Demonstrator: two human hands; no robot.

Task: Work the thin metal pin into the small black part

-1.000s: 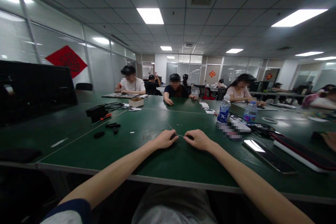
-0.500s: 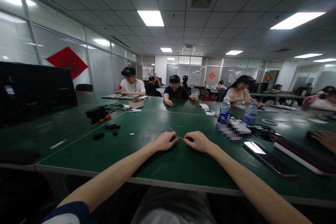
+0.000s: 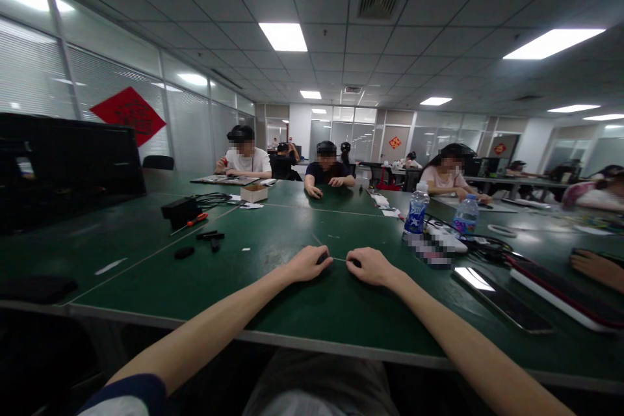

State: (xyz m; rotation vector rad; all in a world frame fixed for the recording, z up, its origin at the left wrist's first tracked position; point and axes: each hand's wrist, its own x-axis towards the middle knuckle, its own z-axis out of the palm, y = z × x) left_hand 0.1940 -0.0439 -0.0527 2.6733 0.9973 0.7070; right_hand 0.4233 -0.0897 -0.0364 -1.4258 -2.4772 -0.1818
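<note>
**Left hand (image 3: 307, 264) and right hand (image 3: 373, 266) hold a thin pale cord (image 3: 338, 259) low over the green surface (image 3: 341, 312)**

Both hands are curled and nearly closed, thumbs and fingers gathered around small dark end pieces (image 3: 322, 259) of the thin pale cord. The cord runs straight across the short gap between the hands, close above the surface. How firm the grip is can't be told from here. Nothing shows the cord joined to anything yet; it is held only by the two hands.

Left of the hands, small black parts (image 3: 210, 236) and a black oval piece (image 3: 184, 252) lie loose, near a red-handled screwdriver (image 3: 197, 219) and a black box (image 3: 178, 208) with tangled cables. To the right stand two water bottles (image 3: 416, 214), beside a white device (image 3: 441, 240) that is partly blurred out. Nearer the edge lies a phone (image 3: 502, 299), next to a long red and white case (image 3: 560, 296). Another person's hand (image 3: 597, 270) rests at the far right.

Across the surface, a cardboard box (image 3: 254, 193) sits near co-workers (image 3: 327, 169) bent over their own work.
</note>
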